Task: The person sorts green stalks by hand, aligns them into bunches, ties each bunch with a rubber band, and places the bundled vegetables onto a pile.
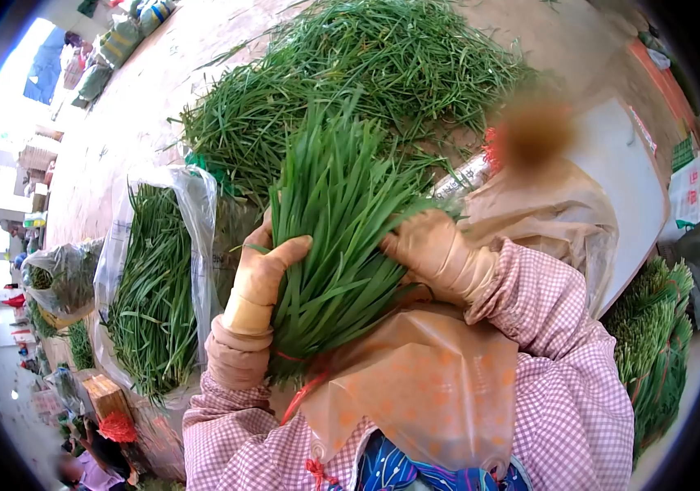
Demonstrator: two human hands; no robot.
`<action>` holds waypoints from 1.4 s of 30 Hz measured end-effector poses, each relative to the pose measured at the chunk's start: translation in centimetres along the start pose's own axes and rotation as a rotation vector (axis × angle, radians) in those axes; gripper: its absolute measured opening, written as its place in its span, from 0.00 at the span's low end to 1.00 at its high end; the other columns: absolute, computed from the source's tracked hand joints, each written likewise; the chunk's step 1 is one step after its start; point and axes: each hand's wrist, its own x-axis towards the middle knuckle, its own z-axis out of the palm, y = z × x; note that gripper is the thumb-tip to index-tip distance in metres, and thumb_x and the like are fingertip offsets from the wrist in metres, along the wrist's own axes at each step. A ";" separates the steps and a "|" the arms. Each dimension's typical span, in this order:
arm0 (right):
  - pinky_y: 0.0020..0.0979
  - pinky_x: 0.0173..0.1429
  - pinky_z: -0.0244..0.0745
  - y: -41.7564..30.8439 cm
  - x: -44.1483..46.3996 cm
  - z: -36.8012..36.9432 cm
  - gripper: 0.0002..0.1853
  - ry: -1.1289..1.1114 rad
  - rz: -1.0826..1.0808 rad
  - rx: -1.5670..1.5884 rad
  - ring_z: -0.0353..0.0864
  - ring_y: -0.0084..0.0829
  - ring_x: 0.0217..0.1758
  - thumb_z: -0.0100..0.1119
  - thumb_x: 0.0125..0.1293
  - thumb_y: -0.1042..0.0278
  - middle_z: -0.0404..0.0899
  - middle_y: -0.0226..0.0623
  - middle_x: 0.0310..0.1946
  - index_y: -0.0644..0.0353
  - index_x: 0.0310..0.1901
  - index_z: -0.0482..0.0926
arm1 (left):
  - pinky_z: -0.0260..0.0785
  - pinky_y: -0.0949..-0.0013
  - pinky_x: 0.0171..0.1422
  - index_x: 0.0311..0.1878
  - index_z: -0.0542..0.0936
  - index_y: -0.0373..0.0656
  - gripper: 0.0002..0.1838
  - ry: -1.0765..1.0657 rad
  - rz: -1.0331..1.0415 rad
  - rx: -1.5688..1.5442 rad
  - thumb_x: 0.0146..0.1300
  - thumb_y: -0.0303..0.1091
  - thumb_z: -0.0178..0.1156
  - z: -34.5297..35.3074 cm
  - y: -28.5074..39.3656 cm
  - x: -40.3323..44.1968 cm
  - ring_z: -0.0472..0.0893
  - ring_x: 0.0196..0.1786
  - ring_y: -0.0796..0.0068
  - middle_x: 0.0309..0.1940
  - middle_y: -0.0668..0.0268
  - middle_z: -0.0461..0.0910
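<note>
Upright in front of my apron, a thick bunch of long green leaves (329, 221) is between my hands. My left hand (264, 270), gloved, wraps round its left side with the thumb across the leaves. On the right side my right hand (436, 250), also gloved, has its fingers curled against the leaves; the fingertips are partly hidden among them. A red tie (289, 357) shows near the lower end of the bunch. Beyond it lies a large loose heap of the same green leaves (383, 65).
At the left, a clear plastic bag (207, 196) holds more leaves, with another filled bag (64, 278) behind it. A white board (624, 188) and tied green bundles (657, 344) are at the right. A red bunch of ties (117, 427) lies lower left.
</note>
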 end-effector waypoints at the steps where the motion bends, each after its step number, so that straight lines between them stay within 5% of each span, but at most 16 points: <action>1: 0.36 0.45 0.72 0.7 0.0 1.2 0.20 0.194 -0.049 0.011 0.80 0.34 0.42 0.55 0.60 0.63 0.77 0.33 0.39 0.45 0.56 0.73 | 0.73 0.69 0.55 0.55 0.77 0.35 0.22 0.051 0.020 0.003 0.55 0.22 0.62 -0.1 -0.2 -0.2 0.81 0.43 0.72 0.43 0.63 0.83; 3: 0.37 0.44 0.73 1.7 0.5 1.8 0.17 0.388 -0.105 0.023 0.81 0.34 0.42 0.55 0.60 0.65 0.78 0.32 0.37 0.47 0.53 0.75 | 0.74 0.69 0.54 0.54 0.77 0.34 0.21 0.104 0.021 -0.010 0.55 0.22 0.62 0.2 0.0 -0.7 0.81 0.43 0.72 0.43 0.62 0.83; 5: 0.38 0.43 0.74 2.8 0.9 1.1 0.10 0.107 0.293 -0.033 0.82 0.35 0.40 0.54 0.61 0.67 0.80 0.31 0.34 0.50 0.44 0.77 | 0.75 0.69 0.52 0.53 0.78 0.33 0.19 0.146 0.017 -0.023 0.55 0.22 0.61 0.1 -0.1 -1.1 0.81 0.43 0.72 0.43 0.61 0.83; 9: 0.40 0.37 0.77 9.8 -2.6 1.3 0.09 0.671 0.478 -0.033 0.83 0.41 0.35 0.51 0.62 0.73 0.83 0.40 0.32 0.55 0.41 0.81 | 0.76 0.69 0.49 0.52 0.78 0.33 0.18 0.188 0.039 -0.171 0.55 0.21 0.62 -0.7 -0.5 -1.4 0.82 0.42 0.71 0.42 0.59 0.83; 13: 0.28 0.44 0.79 5.0 -2.0 -5.7 0.09 1.029 0.500 0.599 0.85 0.30 0.40 0.61 0.63 0.79 0.85 0.41 0.39 0.64 0.45 0.81 | 0.74 0.69 0.52 0.54 0.77 0.33 0.21 0.171 0.065 -0.175 0.54 0.20 0.62 -0.7 -1.0 -1.5 0.81 0.45 0.71 0.45 0.60 0.82; 17: 0.26 0.41 0.79 -1.5 1.7 -7.4 0.08 0.928 -0.019 1.132 0.85 0.29 0.38 0.62 0.62 0.79 0.84 0.40 0.37 0.65 0.43 0.81 | 0.66 0.69 0.64 0.59 0.75 0.33 0.26 0.084 0.109 -0.117 0.54 0.21 0.63 0.6 -0.5 -1.6 0.77 0.54 0.73 0.53 0.64 0.79; 20: 0.29 0.37 0.78 -3.1 4.5 -5.9 0.08 0.720 -0.036 0.903 0.84 0.32 0.34 0.63 0.60 0.78 0.83 0.42 0.32 0.65 0.41 0.80 | 0.64 0.69 0.65 0.58 0.76 0.33 0.26 0.040 0.136 -0.046 0.53 0.21 0.64 0.3 -0.8 -1.6 0.75 0.57 0.72 0.57 0.64 0.76; 24: 0.30 0.37 0.76 -3.0 6.5 -4.1 0.12 0.408 0.082 1.267 0.81 0.33 0.30 0.63 0.58 0.76 0.80 0.41 0.27 0.65 0.45 0.79 | 0.60 0.67 0.68 0.55 0.77 0.32 0.25 -0.011 0.144 0.030 0.50 0.22 0.66 -0.2 -0.9 -1.6 0.69 0.64 0.71 0.62 0.64 0.69; 25: 0.21 0.37 0.72 -2.8 6.5 -4.1 0.17 0.352 0.082 1.225 0.73 0.15 0.31 0.66 0.60 0.78 0.78 0.28 0.28 0.63 0.52 0.79 | 0.59 0.67 0.69 0.55 0.77 0.32 0.26 -0.031 0.158 0.058 0.50 0.23 0.67 -0.3 -0.8 -1.6 0.68 0.65 0.71 0.63 0.64 0.68; 28: 0.29 0.38 0.76 -2.6 7.0 -3.9 0.14 0.354 0.071 1.198 0.81 0.33 0.30 0.65 0.57 0.75 0.79 0.39 0.26 0.63 0.46 0.79 | 0.57 0.67 0.70 0.57 0.77 0.33 0.28 -0.074 0.188 0.140 0.48 0.25 0.68 -0.5 -0.6 -1.6 0.67 0.66 0.70 0.64 0.63 0.67; 31: 0.27 0.38 0.76 -2.2 7.2 -3.5 0.14 0.375 0.003 1.129 0.81 0.27 0.31 0.66 0.57 0.76 0.80 0.37 0.28 0.62 0.46 0.79 | 0.67 0.70 0.61 0.58 0.74 0.35 0.31 -0.105 0.143 0.083 0.48 0.26 0.69 -0.4 -0.5 -1.6 0.77 0.52 0.74 0.50 0.63 0.79; 33: 0.24 0.37 0.76 -2.2 7.2 -3.2 0.15 0.413 -0.038 1.093 0.80 0.22 0.32 0.67 0.58 0.78 0.81 0.33 0.30 0.62 0.47 0.79 | 0.62 0.68 0.66 0.58 0.75 0.34 0.31 -0.109 0.092 0.057 0.47 0.25 0.69 -0.1 0.1 -2.0 0.73 0.59 0.70 0.56 0.62 0.75; 35: 0.29 0.34 0.77 -2.3 7.2 -3.1 0.12 0.515 -0.102 0.958 0.83 0.31 0.32 0.66 0.57 0.76 0.81 0.37 0.29 0.60 0.43 0.79 | 0.56 0.66 0.71 0.58 0.75 0.33 0.31 -0.117 0.041 0.035 0.47 0.25 0.69 -0.1 0.1 -2.2 0.69 0.65 0.65 0.61 0.60 0.71; 38: 0.33 0.31 0.77 -2.9 6.8 -3.6 0.09 0.521 -0.105 0.513 0.82 0.38 0.29 0.64 0.55 0.74 0.79 0.36 0.27 0.57 0.39 0.78 | 0.59 0.64 0.70 0.63 0.71 0.33 0.38 -0.077 0.173 0.148 0.46 0.30 0.71 -0.6 0.1 -2.7 0.71 0.64 0.63 0.61 0.58 0.72; 40: 0.39 0.30 0.77 -3.6 6.3 -3.5 0.07 0.539 -0.056 0.400 0.80 0.41 0.27 0.57 0.52 0.73 0.75 0.37 0.25 0.56 0.35 0.75 | 0.58 0.60 0.71 0.69 0.64 0.32 0.50 0.073 0.369 -0.062 0.43 0.41 0.76 -0.3 1.0 -3.9 0.69 0.67 0.61 0.65 0.54 0.69; 42: 0.39 0.30 0.76 -3.7 6.1 -2.1 0.07 0.614 0.006 0.491 0.80 0.43 0.27 0.59 0.54 0.74 0.76 0.38 0.25 0.57 0.36 0.76 | 0.57 0.57 0.72 0.71 0.59 0.32 0.60 0.192 0.489 0.147 0.38 0.52 0.79 -2.7 0.6 -4.6 0.69 0.67 0.58 0.66 0.51 0.68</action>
